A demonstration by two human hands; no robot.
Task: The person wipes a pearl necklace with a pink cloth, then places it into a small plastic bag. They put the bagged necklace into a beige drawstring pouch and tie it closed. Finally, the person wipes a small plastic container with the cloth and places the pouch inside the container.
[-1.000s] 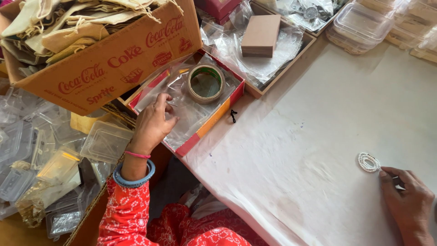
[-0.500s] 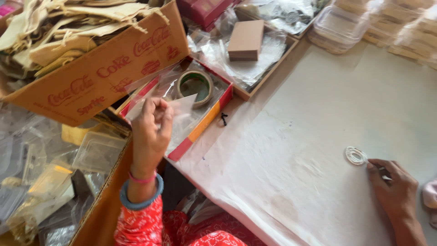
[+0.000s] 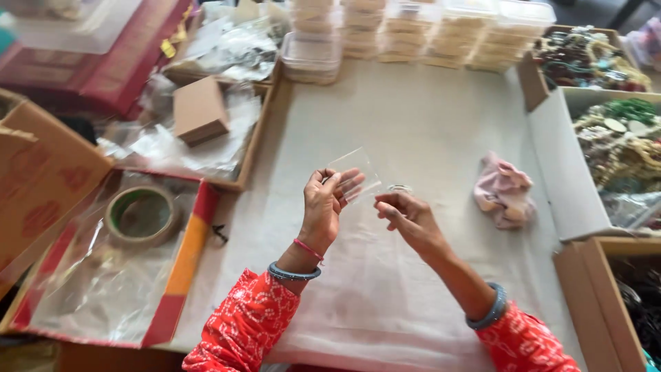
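Since the earlier frames, the left hand (image 3: 329, 203) has left the shallow red-edged box and both hands are now meeting above the middle of the desk (image 3: 427, 117). The left fingers are pinching a small clear plastic pouch (image 3: 357, 173), holding it up in the air, and the right hand (image 3: 407, 217) is holding a small silvery ring (image 3: 401, 187) between its fingertips just beside the pouch mouth. The red-edged box (image 3: 180, 262) at the left is holding clear plastic sheets and a roll of tape (image 3: 141, 215). Behind it a flat tray (image 3: 249, 148) is carrying more clear pouches and a small brown cardboard box (image 3: 200, 110). Stacks of clear lidded containers (image 3: 420, 31) are standing along the far edge. A crumpled pink cloth (image 3: 504, 189) is lying on the desk at the right, and open cartons (image 3: 620, 138) there are holding beaded jewellery.
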